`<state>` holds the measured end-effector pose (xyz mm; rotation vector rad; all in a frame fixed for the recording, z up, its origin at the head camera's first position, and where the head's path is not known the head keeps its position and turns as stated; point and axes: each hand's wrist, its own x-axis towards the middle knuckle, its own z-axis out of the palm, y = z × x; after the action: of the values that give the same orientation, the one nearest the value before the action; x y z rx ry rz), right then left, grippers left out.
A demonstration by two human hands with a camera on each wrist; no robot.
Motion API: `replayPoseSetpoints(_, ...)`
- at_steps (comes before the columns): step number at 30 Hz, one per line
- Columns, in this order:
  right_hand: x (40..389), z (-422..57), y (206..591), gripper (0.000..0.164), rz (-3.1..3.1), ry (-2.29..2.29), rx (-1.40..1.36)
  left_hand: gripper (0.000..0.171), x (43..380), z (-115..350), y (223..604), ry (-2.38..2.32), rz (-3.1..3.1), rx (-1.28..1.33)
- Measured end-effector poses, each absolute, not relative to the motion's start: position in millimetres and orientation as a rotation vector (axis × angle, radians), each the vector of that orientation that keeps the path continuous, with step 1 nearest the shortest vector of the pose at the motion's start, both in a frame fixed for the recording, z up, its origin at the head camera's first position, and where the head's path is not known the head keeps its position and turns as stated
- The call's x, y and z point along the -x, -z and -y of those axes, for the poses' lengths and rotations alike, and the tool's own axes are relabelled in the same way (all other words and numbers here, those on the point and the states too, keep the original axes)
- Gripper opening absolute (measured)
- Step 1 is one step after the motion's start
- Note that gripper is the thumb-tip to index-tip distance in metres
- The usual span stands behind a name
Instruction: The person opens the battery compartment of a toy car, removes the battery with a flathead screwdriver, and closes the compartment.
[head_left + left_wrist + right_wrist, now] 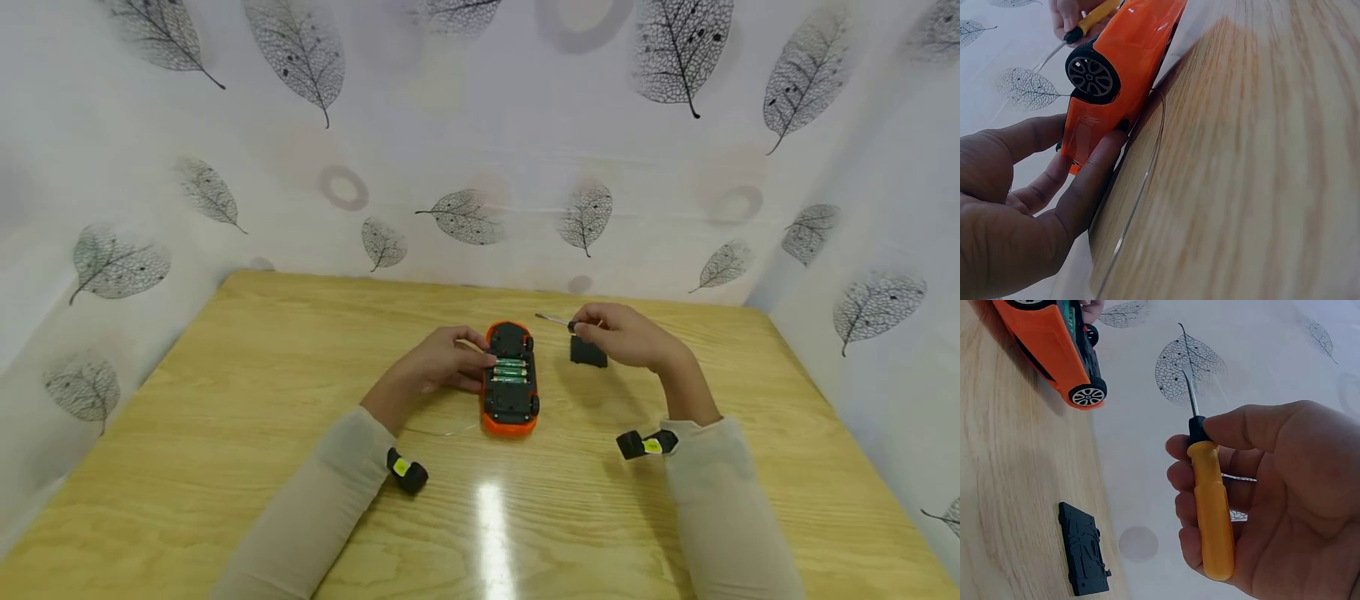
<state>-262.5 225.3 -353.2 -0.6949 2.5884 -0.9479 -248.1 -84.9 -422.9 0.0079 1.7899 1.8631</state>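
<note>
The car (512,397) lies belly-up on the worktop (300,333), long axis running away from us; our left hand (441,363), nearer and half-curled, holds its left side; our right hand (626,335), fingers wrapped round the screwdriver (1213,506), is apart, off its right side.
</note>
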Motion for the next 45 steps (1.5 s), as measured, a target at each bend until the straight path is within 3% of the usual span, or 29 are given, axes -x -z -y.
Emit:
replayPoseSetpoints(11, 266, -211, 364, 0.026, -2.639, 0.824, 0.860, 0.032, 250, 84, 424, -1.857, -1.791, -0.003)
replayPoseSetpoints(24, 253, -203, 377, 0.007, -2.859, 0.513, 1.112, 0.031, 249, 83, 420, -1.859, -1.803, -0.004)
replayPoseSetpoints(45, 236, -201, 384, 0.011, -3.134, 0.052, 1.374, 0.029, 247, 84, 419, -1.861, -1.805, 0.014)
